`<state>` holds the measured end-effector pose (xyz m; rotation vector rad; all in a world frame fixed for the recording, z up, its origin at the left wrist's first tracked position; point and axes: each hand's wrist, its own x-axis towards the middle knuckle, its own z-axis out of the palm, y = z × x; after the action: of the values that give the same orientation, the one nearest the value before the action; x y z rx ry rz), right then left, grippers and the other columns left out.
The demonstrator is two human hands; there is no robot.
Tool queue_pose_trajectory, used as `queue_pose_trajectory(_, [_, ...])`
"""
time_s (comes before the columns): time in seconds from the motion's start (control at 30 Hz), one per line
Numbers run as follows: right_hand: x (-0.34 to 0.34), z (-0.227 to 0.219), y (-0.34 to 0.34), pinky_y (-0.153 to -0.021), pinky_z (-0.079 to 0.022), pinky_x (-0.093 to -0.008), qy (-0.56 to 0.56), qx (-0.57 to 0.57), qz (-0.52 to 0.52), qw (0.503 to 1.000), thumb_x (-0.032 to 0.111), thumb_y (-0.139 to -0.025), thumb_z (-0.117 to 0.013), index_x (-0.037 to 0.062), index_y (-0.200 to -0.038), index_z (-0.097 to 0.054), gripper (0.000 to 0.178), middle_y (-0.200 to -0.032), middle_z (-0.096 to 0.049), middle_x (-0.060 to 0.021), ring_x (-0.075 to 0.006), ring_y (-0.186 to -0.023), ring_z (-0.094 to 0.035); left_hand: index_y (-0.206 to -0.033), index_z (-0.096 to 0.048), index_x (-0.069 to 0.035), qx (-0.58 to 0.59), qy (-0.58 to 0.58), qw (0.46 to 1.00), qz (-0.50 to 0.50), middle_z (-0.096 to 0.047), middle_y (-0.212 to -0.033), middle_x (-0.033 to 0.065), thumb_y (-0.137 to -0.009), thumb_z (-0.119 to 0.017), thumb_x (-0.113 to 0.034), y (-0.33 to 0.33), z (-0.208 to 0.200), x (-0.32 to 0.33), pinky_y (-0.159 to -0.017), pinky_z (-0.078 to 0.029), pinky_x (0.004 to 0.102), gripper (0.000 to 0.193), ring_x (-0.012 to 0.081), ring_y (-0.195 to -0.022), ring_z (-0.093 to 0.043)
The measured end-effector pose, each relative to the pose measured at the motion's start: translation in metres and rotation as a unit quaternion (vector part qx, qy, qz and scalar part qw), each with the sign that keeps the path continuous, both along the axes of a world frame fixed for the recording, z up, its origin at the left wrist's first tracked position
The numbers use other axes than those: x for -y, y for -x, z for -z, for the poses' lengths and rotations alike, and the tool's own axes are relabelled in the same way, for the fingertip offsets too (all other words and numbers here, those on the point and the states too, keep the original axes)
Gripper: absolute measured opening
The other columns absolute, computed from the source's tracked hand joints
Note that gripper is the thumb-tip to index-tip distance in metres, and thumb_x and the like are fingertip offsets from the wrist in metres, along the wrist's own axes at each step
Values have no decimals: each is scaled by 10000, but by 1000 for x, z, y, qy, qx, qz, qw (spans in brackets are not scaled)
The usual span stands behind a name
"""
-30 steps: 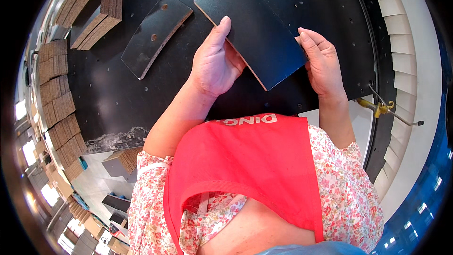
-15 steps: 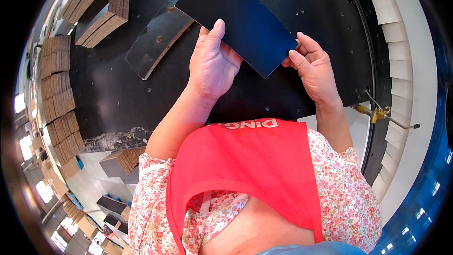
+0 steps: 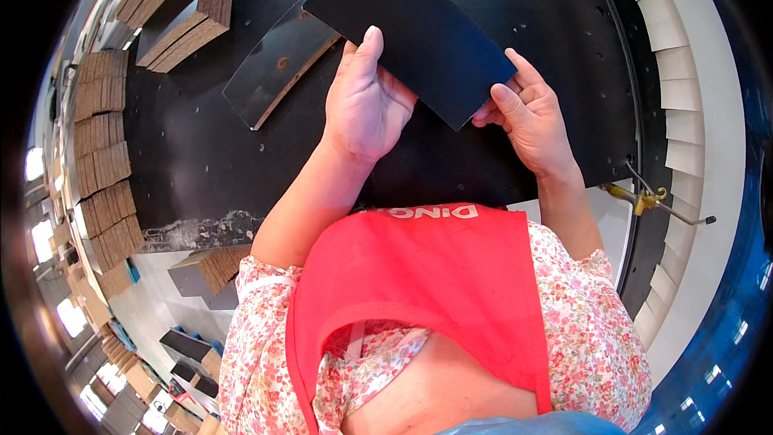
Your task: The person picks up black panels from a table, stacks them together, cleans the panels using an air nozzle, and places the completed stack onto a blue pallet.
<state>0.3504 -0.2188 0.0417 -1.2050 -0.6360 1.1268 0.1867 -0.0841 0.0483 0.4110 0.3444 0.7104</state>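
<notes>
A black rectangular panel (image 3: pixel 411 28) is held slantwise above the dark worktop, its far end cut off by the picture's upper edge. Along its left long edge, my left hand (image 3: pixel 366 109) grips it with the thumb up and the fingers partly hidden underneath. My right hand (image 3: pixel 531 113) pinches the near right end between thumb and fingers. On the worktop to the left of my left hand lies another dark board (image 3: pixel 278 64), with a brown raw edge and small round brown spots.
Stacked boards with brown raw edges (image 3: pixel 189 12) stand at the far left, and more stacks (image 3: pixel 103 153) line the left side. The black worktop (image 3: pixel 193 177) has small holes. At right, a yellow fitting with a metal rod (image 3: pixel 646 200) sits beside a row of pale flaps (image 3: pixel 680 121).
The blue sheen on the held panel has dimmed, as though its tilt changed slightly. Both hands keep their hold, and the whole view has shifted a little.
</notes>
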Motion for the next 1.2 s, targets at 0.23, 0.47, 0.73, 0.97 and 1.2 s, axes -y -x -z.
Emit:
queue_pose_trajectory(0.23, [3,1,5,-780,-590,-325,-64,-25,-22,997,131,-999,-610,-72,-1542,-122,759,-973,-635,-138,-187,-843,-691,-1320,-499,-106,19,35,999,6,-580,-1341,60,-1062,-464,-285,2,3,-3,-1079,-432,470,316,250,-1253,-552])
queue_pose_trajectory(0.47, [-4,0,24,-750,-572,-309,-6,44,29,999,115,-962,-667,-86,-1539,-29,883,-1018,-637,-167,-182,-827,-669,-1343,-488,-99,6,16,1000,-10,-569,-1365,65,-1063,-465,-275,0,5,-3,-1090,-423,476,332,256,-1275,-538])
queue_pose_trajectory(0.73, [-5,-3,24,-727,-576,-292,-36,54,-9,998,243,-994,-629,-69,-1460,-274,663,-1033,-666,-175,-166,-801,-675,-1389,-474,-41,7,22,999,-31,-546,-1416,125,-1073,-419,-330,-2,3,-4,-1133,-365,468,433,283,-1312,-517])
queue_pose_trajectory(0.97, [-8,1,23,-712,-588,-287,29,-48,-149,987,383,-1038,-523,-56,-1201,-594,474,-954,-704,-157,-159,-771,-689,-1332,-491,-106,24,21,999,3,-586,-1338,74,-1066,-453,-285,-1,1,-7,-1051,-456,484,323,260,-1237,-567])
queue_pose_trajectory(1.2, [-10,-7,18,-801,-593,-309,2,-37,-199,979,206,-997,-609,-58,-1296,-519,409,-1062,-709,-188,-182,-861,-714,-1318,-512,-84,53,74,996,16,-590,-1342,91,-1073,-431,-294,1,3,-12,-1065,-440,486,332,278,-1242,-567])
